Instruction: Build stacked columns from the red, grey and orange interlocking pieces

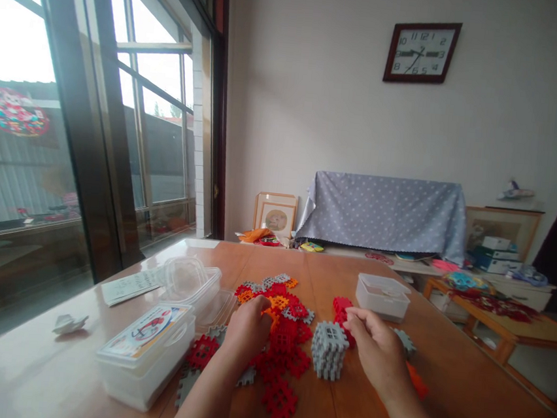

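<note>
- The red stack [342, 305] is on the table [362, 411], just past the gray stack [328, 355] and a little to its right.
- It lies just left of the right hand's [378, 343] fingertips. That hand is much nearer to it than the left hand [250, 328].
- The red stack's long way seems to go up and down. The right hand and the gray stack hide some of it, so I can't tell if it leans.
- The right thumb and fingers are bent close together and seem to touch the red stack's right side. I can't tell if they grip it.
- The gray stack stands up straight, taller than it is wide, with a flat top piece facing up. It is left of the right hand.
- The left hand is over the left part of the pile [283, 341], well apart from the red stack. Its fingers curl in by an orange piece [279, 302]. I can't tell if they hold it.
- The pile's flat pieces point all sorts of ways.
- The open box [382, 308] is past the right hand. The box with a picture [144, 380] is left of the left arm.
</note>
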Demonstrator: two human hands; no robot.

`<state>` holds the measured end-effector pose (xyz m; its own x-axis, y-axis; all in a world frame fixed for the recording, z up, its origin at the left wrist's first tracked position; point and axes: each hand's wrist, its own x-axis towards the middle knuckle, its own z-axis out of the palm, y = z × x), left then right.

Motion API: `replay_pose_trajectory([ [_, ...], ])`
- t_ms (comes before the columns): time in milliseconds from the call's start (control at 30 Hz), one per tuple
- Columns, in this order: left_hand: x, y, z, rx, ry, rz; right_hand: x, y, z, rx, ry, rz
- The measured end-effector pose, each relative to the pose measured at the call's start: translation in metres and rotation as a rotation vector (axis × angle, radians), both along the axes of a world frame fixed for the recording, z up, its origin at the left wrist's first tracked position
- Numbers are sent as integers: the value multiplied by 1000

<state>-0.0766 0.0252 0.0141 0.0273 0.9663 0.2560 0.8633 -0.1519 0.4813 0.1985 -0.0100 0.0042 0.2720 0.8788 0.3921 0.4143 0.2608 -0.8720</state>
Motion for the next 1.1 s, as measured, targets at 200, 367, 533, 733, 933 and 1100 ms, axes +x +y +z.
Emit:
replay_pose_trajectory([
  [200,18,-9,-2,72,101,-152,-7,-2,-1,43,36,-7],
  [367,33,-15,-5,48,185,-267,-10,-3,0,92,29,-50],
  [533,33,-11,-5,41,209,-205,-11,-4,-1,133,22,-91],
  [733,36,-2,10,-42,296,-58,-13,-5,2,136,68,-91],
  [933,55,24,16,-64,391,-75,-14,-10,7,193,85,-53],
  [1100,72,45,5,-113,441,-135,-13,-10,8,204,84,-63],
])
